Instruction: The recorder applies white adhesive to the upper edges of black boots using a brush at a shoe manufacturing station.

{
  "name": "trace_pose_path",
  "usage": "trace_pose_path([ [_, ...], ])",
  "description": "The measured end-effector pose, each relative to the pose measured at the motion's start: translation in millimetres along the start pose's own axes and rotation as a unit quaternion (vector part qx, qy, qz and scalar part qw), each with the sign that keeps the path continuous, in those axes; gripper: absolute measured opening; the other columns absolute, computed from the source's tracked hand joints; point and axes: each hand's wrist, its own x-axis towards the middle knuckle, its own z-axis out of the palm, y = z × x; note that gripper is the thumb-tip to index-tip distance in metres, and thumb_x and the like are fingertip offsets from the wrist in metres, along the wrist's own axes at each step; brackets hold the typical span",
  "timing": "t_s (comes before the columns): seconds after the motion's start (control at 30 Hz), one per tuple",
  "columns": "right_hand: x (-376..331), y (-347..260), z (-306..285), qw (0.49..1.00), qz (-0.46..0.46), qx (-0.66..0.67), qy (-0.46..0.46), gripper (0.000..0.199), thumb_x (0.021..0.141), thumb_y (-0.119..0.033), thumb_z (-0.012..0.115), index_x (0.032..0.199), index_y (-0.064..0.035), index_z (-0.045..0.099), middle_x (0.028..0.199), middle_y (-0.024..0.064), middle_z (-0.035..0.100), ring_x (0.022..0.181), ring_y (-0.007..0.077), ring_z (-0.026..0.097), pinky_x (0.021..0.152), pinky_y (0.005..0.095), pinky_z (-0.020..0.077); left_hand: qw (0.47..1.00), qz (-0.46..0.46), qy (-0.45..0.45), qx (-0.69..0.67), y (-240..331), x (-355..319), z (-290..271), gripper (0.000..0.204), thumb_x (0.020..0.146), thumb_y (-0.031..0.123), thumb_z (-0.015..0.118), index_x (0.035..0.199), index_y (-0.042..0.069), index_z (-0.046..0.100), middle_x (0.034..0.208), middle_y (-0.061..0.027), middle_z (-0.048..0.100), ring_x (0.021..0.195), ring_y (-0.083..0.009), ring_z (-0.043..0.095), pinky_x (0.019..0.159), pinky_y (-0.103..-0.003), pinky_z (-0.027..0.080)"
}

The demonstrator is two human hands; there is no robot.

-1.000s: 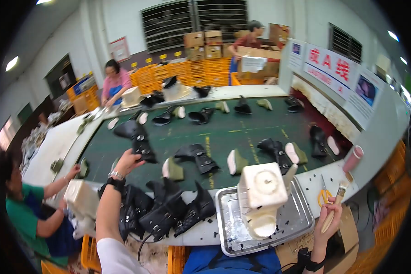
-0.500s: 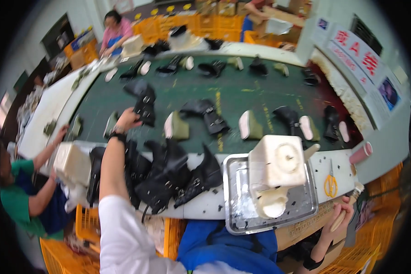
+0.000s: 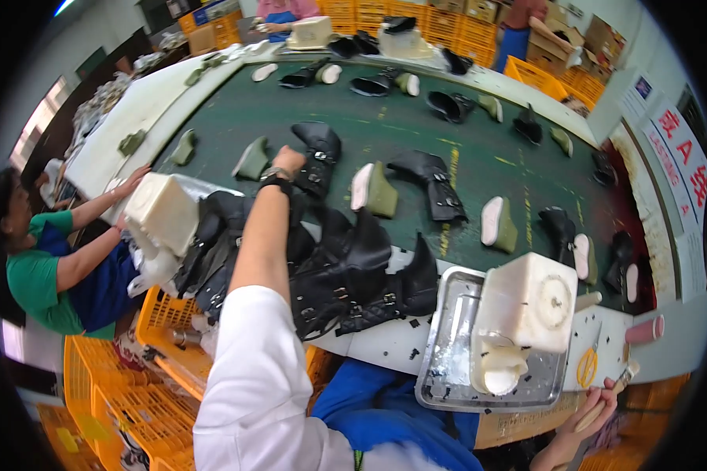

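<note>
Left hand: my left hand (image 3: 288,162) reaches out over the green belt (image 3: 236,110), right at the left side of a boot (image 3: 320,161); the fingers are turned away from me, so I cannot tell whether they pinch it.
Boot: black, buckled, over the near left part of the belt.
Left wrist: a bracelet (image 3: 272,173) and, nearer me, a black band (image 3: 276,185).
Right hand: my right hand (image 3: 597,412) is low at the near right, fingers closed around the handle of a brush (image 3: 589,417), its bristles pointing far and right.
Beside the boot: a green shoe (image 3: 251,159) to the left; a pink-soled shoe (image 3: 381,192) to the right, then a second boot (image 3: 430,187) lying on the belt.
Under my left arm: a heap of black boots (image 3: 346,275) along the near edge of the counter (image 3: 397,357).
Tray: the metal tray (image 3: 454,334) sits right of the heap, with a white jug (image 3: 526,302) in it and dark scraps scattered about.
Right of the tray: yellow-handled scissors (image 3: 587,366), and farther right a pink cylinder (image 3: 644,330).
At my left: a co-worker in a green top (image 3: 47,271), arms stretched toward the counter, near a white tub (image 3: 163,210).
Below, left: orange crates (image 3: 130,400).
</note>
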Motion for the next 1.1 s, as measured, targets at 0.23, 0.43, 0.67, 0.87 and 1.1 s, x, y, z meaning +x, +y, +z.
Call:
trace_pose_path([
  [0.23, 8, 28, 5, 0.996, -0.047, 0.062, -0.039, 0.01, 0.092, -0.008, 0.043, 0.1, -0.0022, 0.042, 0.116, 0.0115, 0.044, 0.091, 0.0153, 0.047, 0.083, 0.0272, 0.039, 0.916, 0.397, 0.054, -0.007, 69, -130, -30, 0.063, 0.071, 0.027, 0.065, 0.125, 0.003, 0.043, 0.122, -0.0224, 0.048, 0.115, -0.0339, 0.045, 0.096, -0.037, 0.037],
  [0.43, 2, 13, 18, 0.989, -0.017, 0.145, -0.029, 0.009, 0.092, -0.008, 0.044, 0.099, -0.0009, 0.043, 0.116, 0.012, 0.045, 0.092, 0.0161, 0.048, 0.082, 0.027, 0.0404, 0.772, 0.632, 0.055, 0.026, 39, -307, -41, 0.061, 0.073, 0.014, 0.065, 0.127, 0.002, 0.038, 0.122, -0.0197, 0.045, 0.117, -0.0331, 0.041, 0.1, -0.037, 0.033],
  [0.67, -3, 4, 9, 0.99, -0.064, 0.122, 0.015, 0.011, 0.09, -0.006, 0.047, 0.098, 0.0005, 0.043, 0.114, 0.0136, 0.047, 0.095, 0.0189, 0.05, 0.081, 0.0264, 0.0422, 0.855, 0.479, 0.159, 0.116, -46, -360, 31, 0.087, 0.064, 0.027, 0.074, 0.136, 0.009, 0.027, 0.131, -0.0214, 0.033, 0.123, -0.0408, 0.028, 0.099, -0.046, 0.026],
  [0.87, -5, -7, 7, 0.982, -0.059, 0.18, 0.02, 0.006, 0.089, 0.0, 0.046, 0.093, 0.0022, 0.043, 0.107, 0.0198, 0.049, 0.09, 0.0192, 0.052, 0.078, 0.0268, 0.0448, 0.862, 0.41, 0.235, 0.182, -95, -338, 88, 0.095, 0.056, 0.039, 0.077, 0.133, 0.009, 0.031, 0.12, -0.0167, 0.041, 0.114, -0.0332, 0.038, 0.095, -0.046, 0.029],
  [1.1, -7, -5, 17, 0.983, -0.07, 0.171, 0.013, 0.006, 0.088, 0.0, 0.047, 0.093, 0.0017, 0.043, 0.107, 0.02, 0.049, 0.084, 0.0177, 0.053, 0.077, 0.0274, 0.0455, 0.87, 0.381, 0.192, 0.246, -74, -333, 81, 0.103, 0.05, 0.039, 0.08, 0.135, 0.013, 0.028, 0.114, -0.0152, 0.045, 0.109, -0.0315, 0.042, 0.093, -0.051, 0.031],
])
